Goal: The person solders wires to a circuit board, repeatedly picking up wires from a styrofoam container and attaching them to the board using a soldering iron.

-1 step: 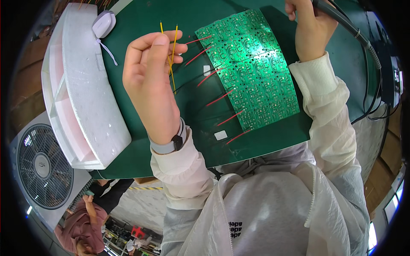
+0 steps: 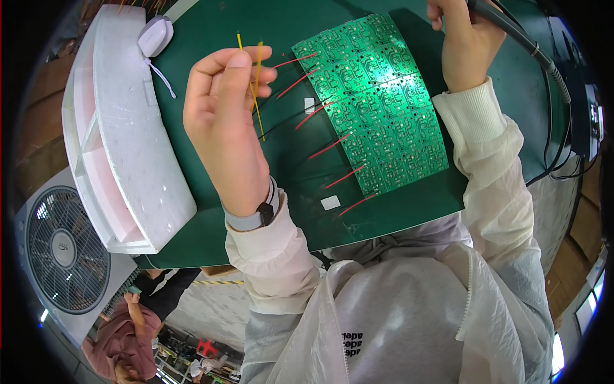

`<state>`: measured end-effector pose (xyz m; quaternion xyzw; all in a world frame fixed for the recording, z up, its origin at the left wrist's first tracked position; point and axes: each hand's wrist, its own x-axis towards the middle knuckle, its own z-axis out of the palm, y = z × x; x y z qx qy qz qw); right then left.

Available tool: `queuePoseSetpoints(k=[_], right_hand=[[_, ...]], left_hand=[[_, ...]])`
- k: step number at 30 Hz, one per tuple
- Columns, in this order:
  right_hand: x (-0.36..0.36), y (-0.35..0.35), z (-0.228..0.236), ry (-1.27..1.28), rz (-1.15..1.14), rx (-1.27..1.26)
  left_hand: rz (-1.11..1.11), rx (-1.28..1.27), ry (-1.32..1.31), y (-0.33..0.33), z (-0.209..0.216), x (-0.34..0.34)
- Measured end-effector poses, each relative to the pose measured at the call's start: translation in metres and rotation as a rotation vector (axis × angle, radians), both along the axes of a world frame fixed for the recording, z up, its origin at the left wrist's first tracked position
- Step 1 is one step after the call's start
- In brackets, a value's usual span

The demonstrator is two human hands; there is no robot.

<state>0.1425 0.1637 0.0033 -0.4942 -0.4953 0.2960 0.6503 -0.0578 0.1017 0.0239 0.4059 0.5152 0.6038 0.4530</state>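
My left hand (image 2: 225,128) is raised over the table left of the circuit boards, thumb and forefinger pinched on thin yellow wires (image 2: 259,120). Two of them cross between the fingers, and the upper end of one is blurred. At the top right, my right hand (image 2: 470,54) is closed round a black corded handle (image 2: 502,22) that looks like a soldering iron; its tip is out of view. Between my hands lies a green circuit board panel (image 2: 384,102), divided into many small boards. Several red wires (image 2: 329,147) stick out from its left edge.
A white foam tray (image 2: 137,147) with compartments stands at the left, a small white device with a strap (image 2: 155,37) on it. Small white pieces (image 2: 330,203) lie on the green table (image 2: 211,240). A fan (image 2: 64,249) and another person (image 2: 128,339) are beyond the table.
The yellow wires have shifted slightly between my left fingers; one upper end sits lower and is blurred. My right hand and the panel are unmoved.
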Motion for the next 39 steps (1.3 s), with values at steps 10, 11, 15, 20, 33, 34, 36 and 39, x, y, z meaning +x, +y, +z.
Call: queuePoseSetpoints(k=[10, 11, 15, 20, 33, 34, 36, 39], right_hand=[[0.000, -0.023, -0.001, 0.019, 0.046, 0.051], [0.001, -0.030, -0.001, -0.001, 0.083, 0.089], [-0.008, -0.042, -0.003, -0.169, -0.072, 0.128], [0.003, -0.043, -0.011, -0.131, 0.120, 0.237], [0.003, -0.038, -0.023, -0.201, 0.106, 0.246], [0.004, -0.036, -0.025, -0.183, 0.114, 0.260], [0.000, -0.039, -0.015, -0.185, 0.114, 0.231], [0.003, -0.037, -0.020, -0.186, 0.138, 0.222]], left_hand=[[-0.004, 0.196, 0.849, 0.002, -0.017, 0.015], [-0.004, 0.189, 0.845, 0.001, -0.019, 0.014], [-0.022, 0.147, 0.930, 0.003, -0.019, 0.013], [-0.033, 0.179, 0.991, 0.005, -0.025, 0.016], [-0.006, 0.078, 0.960, 0.009, -0.029, 0.016], [-0.047, 0.224, 1.008, 0.012, -0.032, 0.010], [0.022, 0.141, 0.870, 0.001, -0.029, 0.023], [0.033, 0.092, 0.838, 0.005, -0.028, 0.015]])
